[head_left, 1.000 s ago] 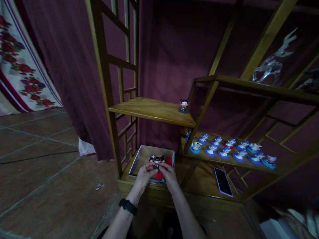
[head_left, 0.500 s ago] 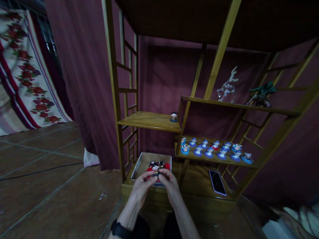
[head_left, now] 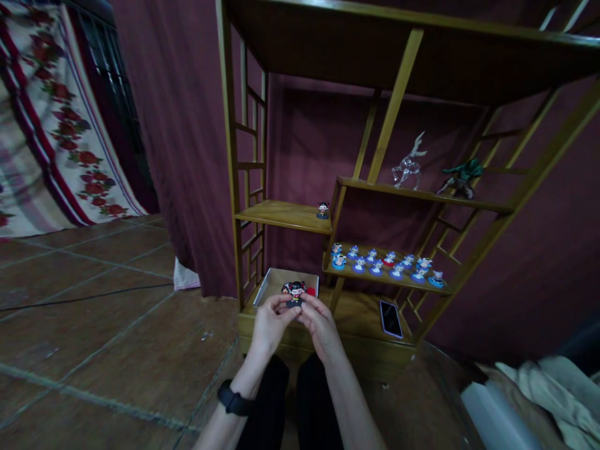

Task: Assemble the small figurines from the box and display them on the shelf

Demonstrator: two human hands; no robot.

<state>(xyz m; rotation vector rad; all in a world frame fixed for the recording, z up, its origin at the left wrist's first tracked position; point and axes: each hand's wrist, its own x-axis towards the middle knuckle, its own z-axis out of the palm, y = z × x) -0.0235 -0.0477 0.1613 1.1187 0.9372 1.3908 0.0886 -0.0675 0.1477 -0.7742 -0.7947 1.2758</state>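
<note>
Between my two hands is a small black-haired doll figurine [head_left: 296, 291] on a dark round base, upright and facing me. My left hand [head_left: 272, 322] pinches the base from the left, and my right hand [head_left: 317, 320] grips it from the right. Just behind them sits an open shallow box [head_left: 276, 279], with another dark-haired figurine and something red partly hidden by what I hold. A similar figurine [head_left: 322, 210] stands at the right end of the upper left shelf [head_left: 281, 214].
Several blue-and-white figurines [head_left: 376, 267] stand in rows on the middle shelf. Above them are a clear deer figure [head_left: 407, 165] and a dark green figure [head_left: 464, 177]. A phone [head_left: 390, 319] lies on the bottom board. A white box [head_left: 499, 415] and cloth are at lower right.
The figurine has been lifted a little nearer to me, out over the box's front edge, still in both hands. My view has drawn back and shifted, so the shelf looks smaller.
</note>
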